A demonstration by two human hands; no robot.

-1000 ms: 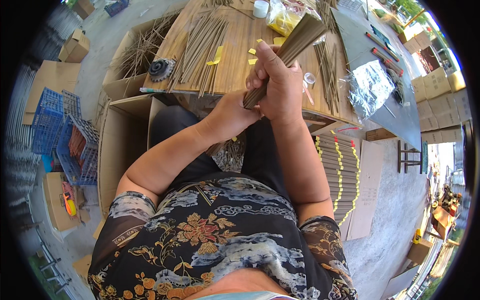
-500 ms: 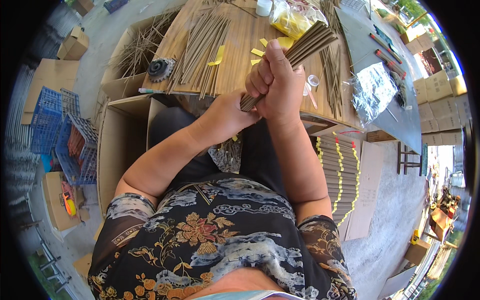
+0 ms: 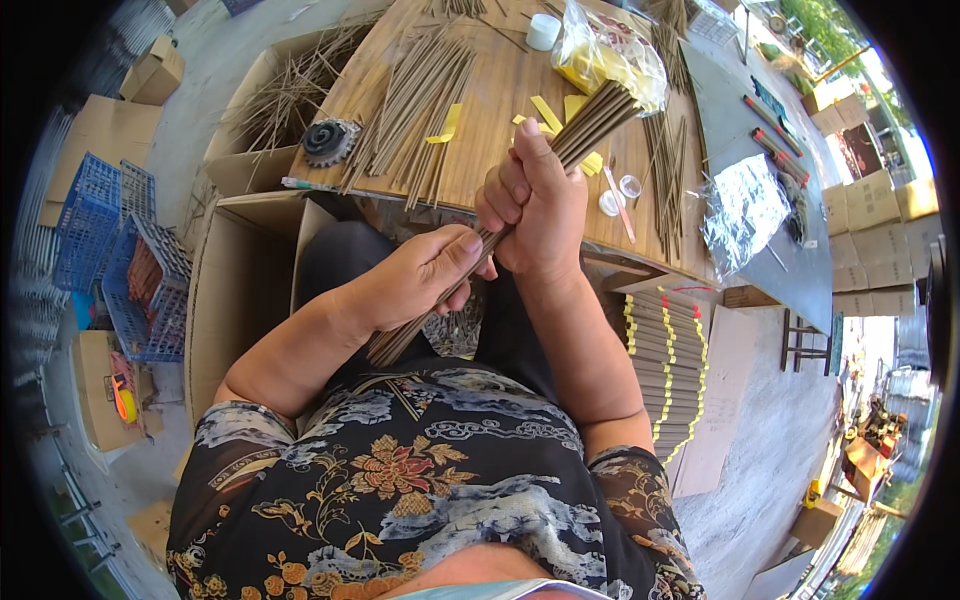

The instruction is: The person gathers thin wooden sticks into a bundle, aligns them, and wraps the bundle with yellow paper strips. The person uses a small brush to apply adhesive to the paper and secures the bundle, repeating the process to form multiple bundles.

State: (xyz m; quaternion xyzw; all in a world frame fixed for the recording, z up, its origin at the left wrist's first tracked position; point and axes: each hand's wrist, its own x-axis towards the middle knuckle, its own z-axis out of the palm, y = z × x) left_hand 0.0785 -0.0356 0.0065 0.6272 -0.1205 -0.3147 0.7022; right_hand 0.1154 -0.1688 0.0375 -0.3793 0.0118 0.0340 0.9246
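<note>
A bundle of thin brown incense sticks [image 3: 603, 118] slants between my hands, from my lap up toward the far right. Higher on it, my right hand [image 3: 535, 205] is closed in a fist, thumb laid along the sticks. Below that, my left hand [image 3: 405, 278] wraps the lower part, and the bottom ends stick out under it. Beyond my hands, loose incense sticks [image 3: 412, 120] lie spread on the wooden table [image 3: 500, 85]. Yellow paper strips [image 3: 546, 113] lie near the top of the bundle, partly hidden by it.
A clear bag with yellow contents [image 3: 612, 55], a white jar [image 3: 543, 32] and a toothed black wheel [image 3: 330, 142] rest on the table. An open cardboard box [image 3: 245, 280] stands at my left. Yellow-banded stick bundles [image 3: 665, 370] lie at right, below crumpled clear plastic [image 3: 745, 200].
The bundle has slid down through my right fist, so its lower ends now reach past my left hand toward my lap. My left hand has moved down and left.
</note>
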